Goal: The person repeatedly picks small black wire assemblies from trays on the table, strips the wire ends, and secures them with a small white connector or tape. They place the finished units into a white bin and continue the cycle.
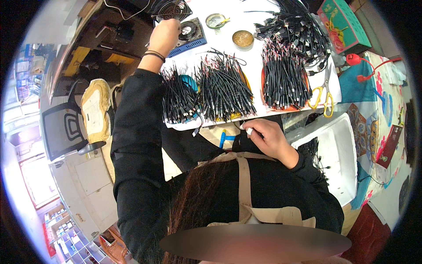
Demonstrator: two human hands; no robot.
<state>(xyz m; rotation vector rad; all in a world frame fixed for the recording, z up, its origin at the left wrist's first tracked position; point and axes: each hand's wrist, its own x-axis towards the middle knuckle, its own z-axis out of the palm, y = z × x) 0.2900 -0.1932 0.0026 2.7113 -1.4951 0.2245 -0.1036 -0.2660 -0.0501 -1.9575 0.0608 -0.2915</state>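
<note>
My left hand (165, 37) reaches to the far left, over a blue-sided box (192, 36) with a round fan-like part. Its fingers are curled, and the back of the hand hides what they grip. Near the front edge of the white-covered table, my right hand (271, 140) is closed in a pinch, with white bits at its fingertips; the thing pinched is too small to make out. Three bundles of short black cables lie on the table: a left bundle (179, 97), a middle bundle (224, 90) and a right bundle (285, 77).
Beyond the bundles are a round tin (242, 39), a small dish (216, 21) and a heap of black cables (292, 26). Yellow-handled scissors (324, 94) lie at the right. A white foam box (343, 163) stands beside my right arm; a blue-handled tool (226, 138) is below the table edge.
</note>
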